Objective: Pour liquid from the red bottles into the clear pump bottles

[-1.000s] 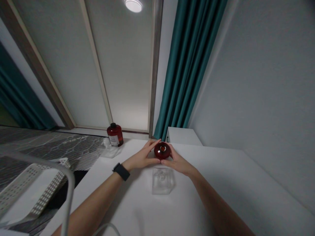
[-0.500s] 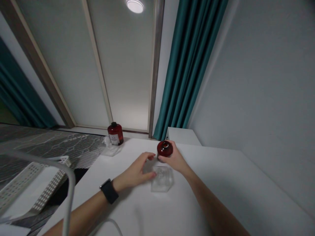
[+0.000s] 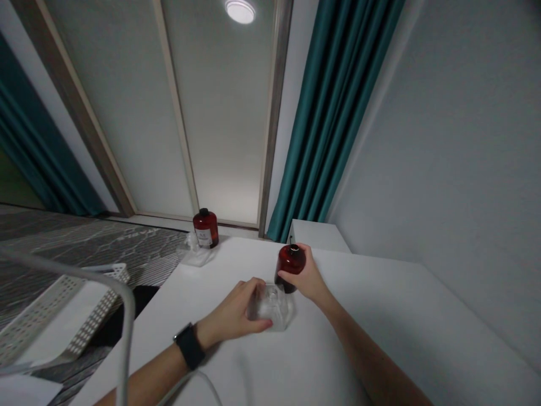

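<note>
My right hand (image 3: 307, 274) is closed around a dark red bottle (image 3: 291, 260) with an open neck, held nearly upright at the far side of a clear plastic packaging piece (image 3: 274, 309). My left hand (image 3: 245, 310), a dark watch on its wrist, grips that clear piece by its left side, thumb at the near edge and fingers at the far edge. Its exact shape is hard to make out. A second red bottle (image 3: 205, 228), with a black cap and a pale label, stands at the table's far left corner.
Beside the capped bottle lies another clear plastic piece (image 3: 195, 255). Left of the white table (image 3: 338, 338) are a perforated white basket (image 3: 91, 316) and a grey curved tube (image 3: 127, 327). A white cabinet (image 3: 319, 234) stands beyond the far edge.
My left hand has closed on the clear plastic piece. The bottle in my right hand has come nearer and turned more upright. The camera view has shifted slightly.
</note>
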`<state>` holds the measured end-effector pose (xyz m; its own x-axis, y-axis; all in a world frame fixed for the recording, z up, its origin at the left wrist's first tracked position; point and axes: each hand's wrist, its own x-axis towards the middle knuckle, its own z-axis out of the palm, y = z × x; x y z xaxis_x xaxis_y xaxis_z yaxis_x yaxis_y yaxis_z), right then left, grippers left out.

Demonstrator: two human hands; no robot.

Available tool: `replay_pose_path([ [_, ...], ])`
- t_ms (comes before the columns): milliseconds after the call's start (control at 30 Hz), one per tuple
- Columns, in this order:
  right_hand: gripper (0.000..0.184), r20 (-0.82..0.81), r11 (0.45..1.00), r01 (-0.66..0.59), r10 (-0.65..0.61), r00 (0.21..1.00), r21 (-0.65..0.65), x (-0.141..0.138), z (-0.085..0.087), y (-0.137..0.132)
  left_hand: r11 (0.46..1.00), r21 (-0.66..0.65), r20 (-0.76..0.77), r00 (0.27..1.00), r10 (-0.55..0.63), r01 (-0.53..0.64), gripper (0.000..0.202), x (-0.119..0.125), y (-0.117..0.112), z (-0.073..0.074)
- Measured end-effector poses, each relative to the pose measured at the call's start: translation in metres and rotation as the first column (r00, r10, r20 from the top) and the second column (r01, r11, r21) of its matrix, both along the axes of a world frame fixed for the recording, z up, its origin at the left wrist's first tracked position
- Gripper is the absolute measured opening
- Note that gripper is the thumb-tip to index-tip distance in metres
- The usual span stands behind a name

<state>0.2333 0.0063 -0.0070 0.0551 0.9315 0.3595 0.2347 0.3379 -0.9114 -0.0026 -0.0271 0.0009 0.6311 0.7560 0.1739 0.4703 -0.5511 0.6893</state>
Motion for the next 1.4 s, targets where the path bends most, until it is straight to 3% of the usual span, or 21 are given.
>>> replay_pose_path([
  [167,0.089,-0.064,1.0,0.014,-0.012,0.998,0.025,-0.007,-0.001,-0.003,0.999,0.013,0.01,0.999,0.031,-0.031,0.049,-0.016,0.01,0.001],
  [333,0.088,-0.152,0.993,-0.109,0.102,0.983,-0.042,-0.005,-0.001,-0.005,0.998,0.024,0.02,0.999,0.049,-0.05,0.048,-0.016,0.014,-0.001],
  [400,0.086,-0.147,0.994,-0.1,0.091,0.985,-0.051,-0.005,0.0,-0.006,0.999,0.023,0.019,0.999,0.047,-0.048,0.047,-0.015,0.014,-0.001],
  [633,0.067,-0.04,0.995,0.099,-0.099,0.994,0.003,-0.015,0.003,-0.013,0.998,0.031,0.02,0.998,0.062,-0.062,0.056,-0.018,0.012,-0.004],
  [867,0.072,0.151,0.987,0.158,-0.157,0.976,0.006,-0.009,0.019,-0.043,0.993,0.033,0.033,0.993,0.116,-0.117,0.093,-0.013,0.013,-0.019],
  [1067,0.079,0.289,0.986,0.166,-0.158,0.944,-0.003,0.013,0.016,-0.08,0.991,-0.025,0.13,0.983,0.132,-0.13,0.075,-0.005,0.002,-0.013],
  [1200,0.075,0.314,0.971,0.234,-0.238,0.919,0.052,0.018,0.012,-0.099,0.994,-0.044,0.201,0.974,0.106,-0.099,0.064,-0.003,-0.003,-0.008],
  [1400,0.074,0.381,0.97,0.23,-0.244,0.891,0.085,0.017,0.009,-0.115,0.996,0.087,0.147,0.989,-0.008,-0.005,0.075,-0.006,-0.008,0.001],
])
